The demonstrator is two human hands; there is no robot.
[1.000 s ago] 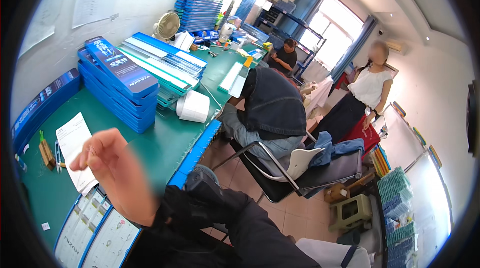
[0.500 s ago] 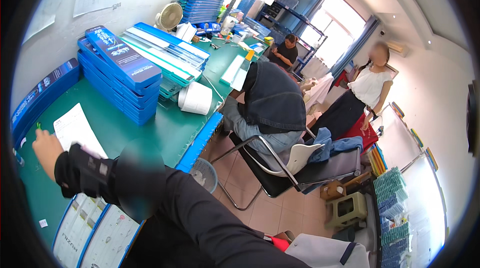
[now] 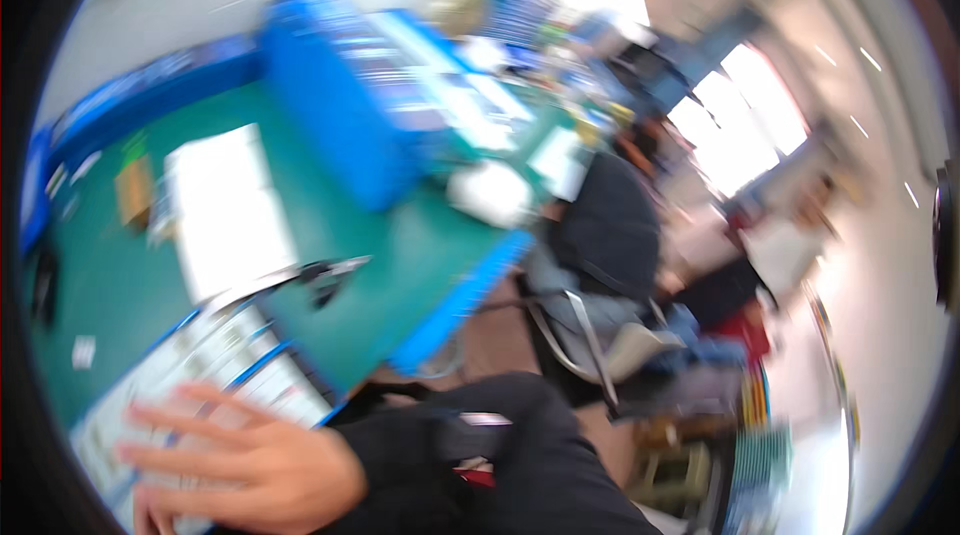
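The picture is heavily motion-blurred. My left hand point(image 3: 250, 465), in a black sleeve, lies at the lower left with its fingers spread, flat on a stack of white-and-blue printed flat packs point(image 3: 225, 360) at the near edge of the green table point(image 3: 400, 235). Nothing is gripped in it. A small black object point(image 3: 325, 275) lies just beyond the packs, and a white paper sheet point(image 3: 225, 210) lies farther back. My right hand is out of view.
A tall stack of blue boxes point(image 3: 340, 105) stands on the table's middle, with a white roll point(image 3: 490, 195) to its right. A person in dark clothes point(image 3: 610, 225) sits on a chair point(image 3: 590, 335) beside the table. Bright windows are at the far right.
My hand has come back from the paper sheet to the near edge and now rests on the flat packs. The view has swung and blurred.
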